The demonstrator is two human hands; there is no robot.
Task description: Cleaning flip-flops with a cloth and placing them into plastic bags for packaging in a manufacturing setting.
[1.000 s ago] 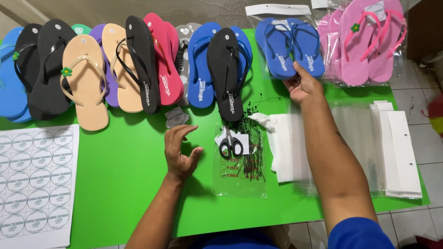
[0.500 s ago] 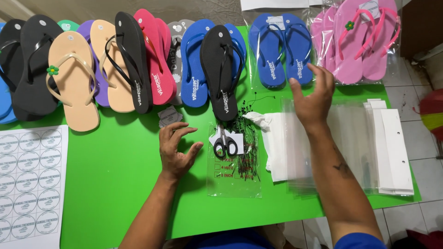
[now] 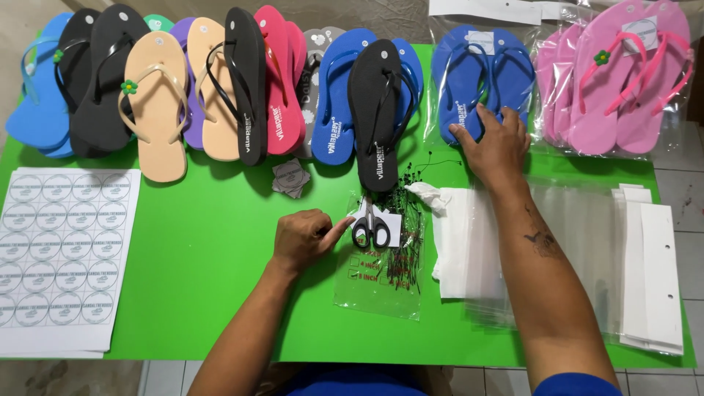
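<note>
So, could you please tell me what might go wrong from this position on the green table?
The left hand rests right beside the scissors, whose blades point away under the black flip-flop; a careless grab could nick a finger or knock the black tag pins loose. The right hand presses on the bagged blue flip-flops; the slick bag could slide. The forearm crosses the clear bag stack and may drag it.

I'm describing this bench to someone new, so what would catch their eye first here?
The bright green table stands out first, with a row of flip-flops in blue, black, tan, purple and pink overlapping along its far edge. The right hand rests on a bagged blue pair at the far right, beside bagged pink ones. The left hand lies mid-table next to black-handled scissors.
</note>
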